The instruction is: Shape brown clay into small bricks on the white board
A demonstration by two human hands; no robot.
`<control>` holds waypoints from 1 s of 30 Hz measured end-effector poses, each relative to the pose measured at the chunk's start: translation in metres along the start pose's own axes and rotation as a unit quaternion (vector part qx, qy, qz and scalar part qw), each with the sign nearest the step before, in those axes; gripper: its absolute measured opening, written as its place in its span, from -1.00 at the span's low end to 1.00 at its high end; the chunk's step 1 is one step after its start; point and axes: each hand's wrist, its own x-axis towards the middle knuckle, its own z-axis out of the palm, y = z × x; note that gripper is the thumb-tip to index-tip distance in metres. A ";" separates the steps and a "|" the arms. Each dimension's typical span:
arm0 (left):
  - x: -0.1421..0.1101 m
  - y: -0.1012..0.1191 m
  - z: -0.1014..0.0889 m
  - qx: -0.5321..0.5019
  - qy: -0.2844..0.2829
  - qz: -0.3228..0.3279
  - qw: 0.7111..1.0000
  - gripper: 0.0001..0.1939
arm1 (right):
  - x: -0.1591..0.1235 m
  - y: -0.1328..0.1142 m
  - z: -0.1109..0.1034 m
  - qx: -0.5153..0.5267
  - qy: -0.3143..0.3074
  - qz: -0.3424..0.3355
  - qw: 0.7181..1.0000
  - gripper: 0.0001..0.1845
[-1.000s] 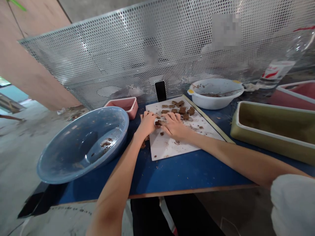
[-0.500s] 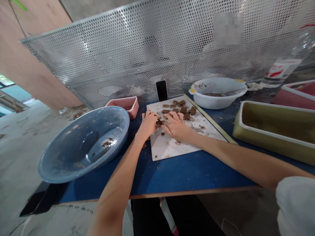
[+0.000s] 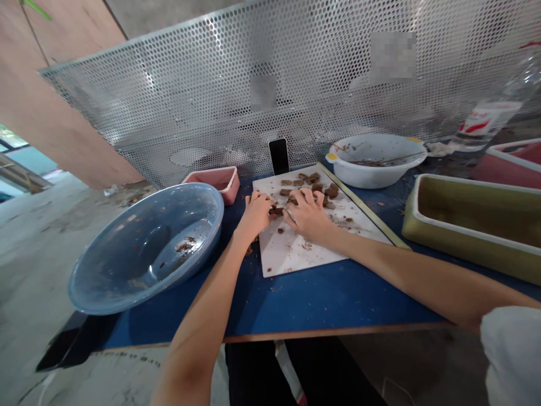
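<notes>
A white board point(image 3: 287, 256) lies on the blue tabletop, strewn with brown crumbs. Over its left part, my left hand point(image 3: 257, 215) is closed on the left end of a short dark brown piece point(image 3: 276, 211). My right hand point(image 3: 309, 216) is just to the right, fingers bent downward and thumb close to that piece's other end. Whatever lies under the right palm is hidden. Behind and beside the right fingers are several brown chunks point(image 3: 313, 177), lying flat on the board. One small dark lump point(image 3: 280, 230) rests in front of the piece.
On the left a large blue basin point(image 3: 101, 304) leans, with brown scraps inside. A pink box point(image 3: 231, 189) and a phone point(image 3: 279, 156) stand behind the board. Rightward are a yellow-green strip point(image 3: 366, 207), a white basin point(image 3: 374, 178), an olive trough point(image 3: 469, 241) and a bottle point(image 3: 486, 121).
My right hand's fingers have shifted slightly right and spread, uncovering more of the dark piece's right end. My left hand keeps its place at the piece. The whole view has moved slightly.
</notes>
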 end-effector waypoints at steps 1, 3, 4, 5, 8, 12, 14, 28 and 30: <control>0.000 0.000 0.001 -0.002 0.001 -0.002 1.000 -0.78 | 0.000 0.001 0.001 0.001 0.007 0.008 1.000 -0.49; 0.001 -0.001 0.002 -0.006 -0.001 -0.010 1.000 -0.70 | 0.000 0.004 0.004 0.007 0.014 0.024 1.000 -0.54; 0.001 -0.002 0.002 -0.009 -0.005 -0.015 1.000 -0.66 | 0.001 0.005 0.005 0.011 0.014 0.031 0.999 -0.56; 0.001 -0.002 0.002 -0.014 -0.008 -0.019 1.000 -0.64 | 0.001 0.006 0.006 0.015 0.014 0.036 0.999 -0.57; 0.001 -0.001 0.000 -0.038 -0.010 -0.026 0.999 -0.62 | 0.000 0.006 0.006 0.023 0.012 0.041 0.999 -0.59; -0.002 0.000 -0.005 -0.067 0.029 -0.040 0.997 -0.61 | 0.000 0.005 0.007 0.023 0.011 0.041 0.999 -0.61; -0.004 0.000 -0.007 -0.073 0.056 -0.057 0.994 -0.53 | 0.000 0.005 0.007 0.020 0.013 0.041 0.999 -0.59; -0.011 -0.011 -0.006 -0.069 0.089 -0.122 0.986 -0.53 | 0.002 0.006 0.009 0.042 0.008 0.058 0.997 -0.50; -0.012 -0.012 -0.005 -0.066 0.081 -0.121 0.987 -0.54 | 0.002 0.006 0.010 0.043 0.000 0.058 0.997 -0.55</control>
